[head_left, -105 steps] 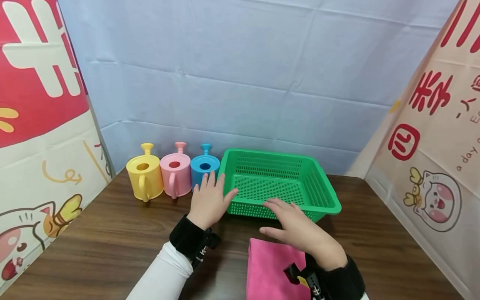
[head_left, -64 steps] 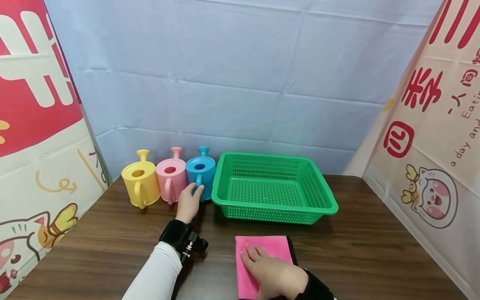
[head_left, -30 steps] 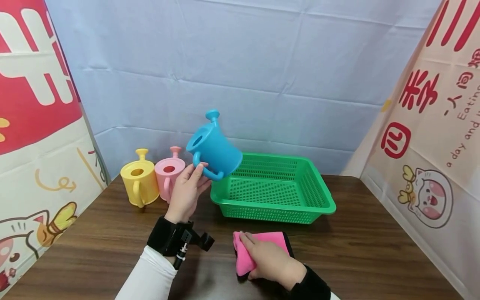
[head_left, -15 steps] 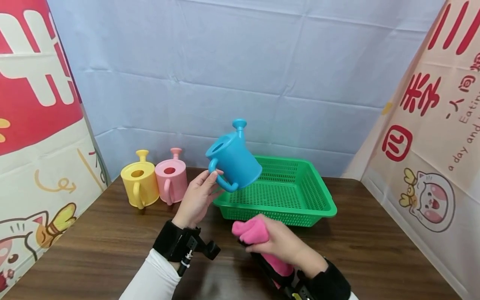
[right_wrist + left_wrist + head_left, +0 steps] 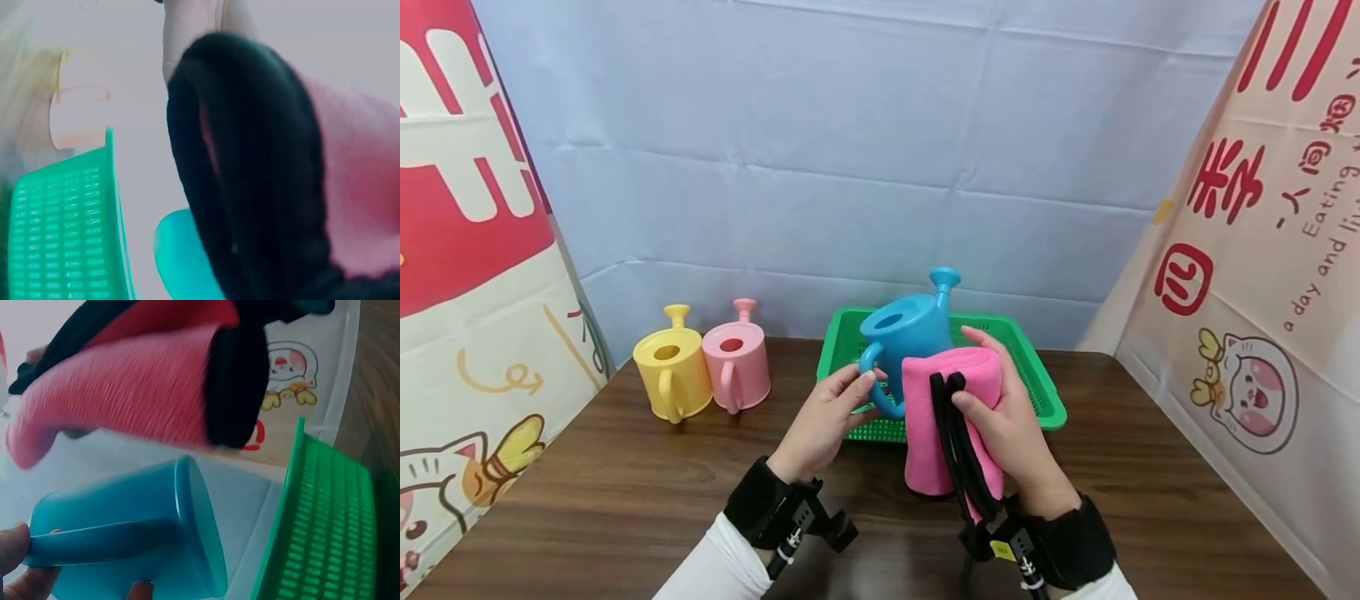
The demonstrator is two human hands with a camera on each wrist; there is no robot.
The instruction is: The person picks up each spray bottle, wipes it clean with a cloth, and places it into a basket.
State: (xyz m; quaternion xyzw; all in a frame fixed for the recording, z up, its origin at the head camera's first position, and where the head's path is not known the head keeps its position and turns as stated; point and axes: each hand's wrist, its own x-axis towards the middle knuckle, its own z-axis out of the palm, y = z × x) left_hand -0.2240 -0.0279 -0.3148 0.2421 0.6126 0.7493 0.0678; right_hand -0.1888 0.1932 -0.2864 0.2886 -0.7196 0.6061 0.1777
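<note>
In the head view, my left hand grips the handle of a blue toy watering can, raised in front of the green basket. The can leans slightly, its spout pointing up and away. My right hand holds a folded pink cloth with black edging, thumb on the near side. The cloth overlaps the can's right lower part in this view. The left wrist view shows the can's handle between my fingers and the cloth above the can's body. In the right wrist view the cloth's black edging fills the middle.
A green perforated basket stands behind my hands on the brown wooden table. To the left are a yellow watering can and a pink watering can, upright side by side. A pale blue cloth backdrop rises behind.
My left hand took the blue can from beside the pink one, lifted it and carried it right. My right hand, first flat on the cloth, gathered it up and brought it to the can.
</note>
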